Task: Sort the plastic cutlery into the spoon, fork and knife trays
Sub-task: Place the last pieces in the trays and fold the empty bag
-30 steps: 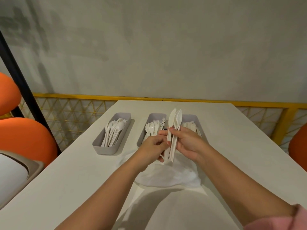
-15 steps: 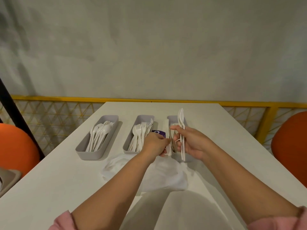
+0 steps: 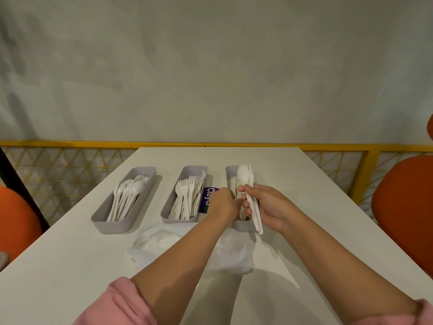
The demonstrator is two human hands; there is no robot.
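Note:
Three grey trays stand in a row on the white table. The left tray holds white spoons, the middle tray white forks, and the right tray white knives, partly hidden by my hands. My right hand grips a white spoon upright over the right tray, with a second white piece close behind it. My left hand is curled at the right tray's left side, touching the right hand. Its fingertips are hidden.
A crumpled clear plastic bag lies just in front of the trays. A purple label sits between the middle and right trays. Orange chairs stand at the left and right. A yellow railing runs behind the table.
The view has swung so the trays sit further left. A knife held beside the spoon in my right hand is gone from it; my left hand has dropped to the knife tray.

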